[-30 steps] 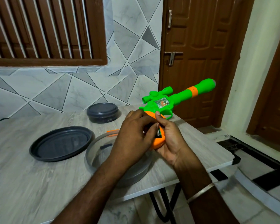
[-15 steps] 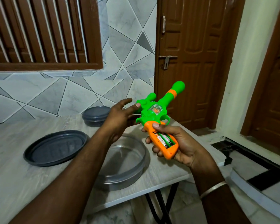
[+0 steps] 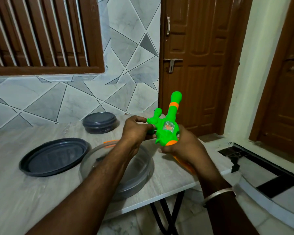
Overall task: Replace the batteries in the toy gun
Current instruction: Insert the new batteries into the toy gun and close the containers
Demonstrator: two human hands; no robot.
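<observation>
Two hands, glossy plastic toy gun

The left hand now grips the toy gun, barrel raised.

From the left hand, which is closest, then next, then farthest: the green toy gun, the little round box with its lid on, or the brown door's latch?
Measured from the left hand:
1. Toy gun: touching the fingers, just to its right.
2. Small lidded box: on the table, behind and to the left.
3. Door latch: up on the door, far behind.
</observation>
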